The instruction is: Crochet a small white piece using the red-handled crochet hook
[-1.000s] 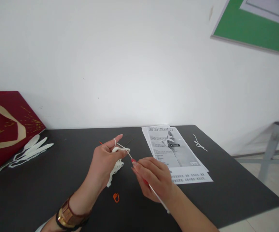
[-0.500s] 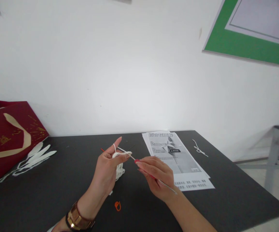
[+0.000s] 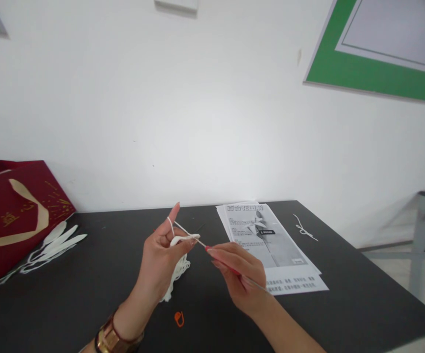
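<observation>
My left hand pinches a small strip of white crochet work between thumb and fingers, its index finger raised with a strand of yarn looped round it. My right hand is closed round the red grip of a crochet hook, whose thin shaft reaches to the crochet work. The hook's tip is too small to make out. Below my left hand a loose bundle of white yarn lies on the black table. Closer to me is an orange stitch marker.
A dark red gift bag stands at the left, with several white crocheted petals beside it. Printed sheets lie to the right of centre, and a knotted piece of white yarn is farther right. Behind the table rises a white wall.
My left index finger has lifted and my left hand has shifted slightly left. More of the yarn bundle shows beneath it. The view has tilted up a little.
</observation>
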The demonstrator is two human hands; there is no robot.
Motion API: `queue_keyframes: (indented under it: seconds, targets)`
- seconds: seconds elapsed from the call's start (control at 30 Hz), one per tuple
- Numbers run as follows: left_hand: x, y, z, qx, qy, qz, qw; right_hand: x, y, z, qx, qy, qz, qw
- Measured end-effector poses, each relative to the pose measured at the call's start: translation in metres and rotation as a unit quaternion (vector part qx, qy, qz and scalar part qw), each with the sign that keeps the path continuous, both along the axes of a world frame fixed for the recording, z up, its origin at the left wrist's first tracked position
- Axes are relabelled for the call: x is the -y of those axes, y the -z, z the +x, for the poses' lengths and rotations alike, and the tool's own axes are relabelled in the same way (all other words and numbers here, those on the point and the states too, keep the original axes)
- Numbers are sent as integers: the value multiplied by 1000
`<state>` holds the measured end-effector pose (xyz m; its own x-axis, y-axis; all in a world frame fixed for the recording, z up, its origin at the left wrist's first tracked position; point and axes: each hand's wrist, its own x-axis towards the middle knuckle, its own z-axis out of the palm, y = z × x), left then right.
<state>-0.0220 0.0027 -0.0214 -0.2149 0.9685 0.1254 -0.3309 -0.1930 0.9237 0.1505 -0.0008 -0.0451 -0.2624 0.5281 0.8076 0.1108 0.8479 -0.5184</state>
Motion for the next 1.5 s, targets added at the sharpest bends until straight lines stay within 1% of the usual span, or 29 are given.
queue_keyframes:
  seconds: [0.07,0.13,0.2,0.33,0.4,0.43,0.47,0.53,0.6,0.67,0.7,0.77,0.87,0.93,0.97,1.0,1.1,1.17,1.37,1.5]
  targets:
    - [1,1,2,23,-2,-7,1000,0,1,-2,19,7,52,998]
    - [2,1,4,51,10,-19,998,0,1,-3,22,8,79,997]
    - [3,0,4,59,13,-19,998,1,-1,-3,18,8,72,997]
    - [4,-1,3,36,6,-2,999,1,-7,-1,9,4,23,1000]
    - [3,-1,1,60,27,-20,998,-1,-8,1,7,-8,15,1000]
    - [2,-1,1,80,41,-35,995,-2,-8,2,11,-13,24,1000]
    - [1,-2,0,99,54,-51,992,-3,-7,3,21,-14,44,999]
    - [0,-2,-2,123,67,-71,987,-4,-5,6,66,0,113,991]
    - [-1,-3,-2,117,62,-71,989,-2,-3,7,128,36,195,972]
    - [0,-4,-1,79,38,-51,995,1,-1,6,183,86,252,946]
    - [1,-5,0,50,19,-39,998,2,-1,5,202,106,267,936]
    - [2,-7,3,-10,-18,-16,1000,6,1,3,223,134,275,925]
    - [5,-9,6,-75,-60,2,995,8,2,-1,235,145,271,922]
    - [5,-9,7,-96,-70,7,993,9,3,-3,231,143,269,924]
    - [5,-8,7,-103,-69,8,992,8,2,-3,222,136,262,929]
    - [4,-7,6,-107,-63,6,992,8,2,-3,205,125,246,939]
    - [1,-3,2,-100,-33,-8,994,5,0,-1,136,81,165,974]
    - [-1,-3,0,-86,-18,-21,996,4,-2,0,98,61,124,986]
    - [-2,-9,-1,-63,-4,-43,997,5,-12,7,72,41,62,995]
    - [-5,-10,-6,-76,44,-53,995,3,-17,12,44,36,-10,998]
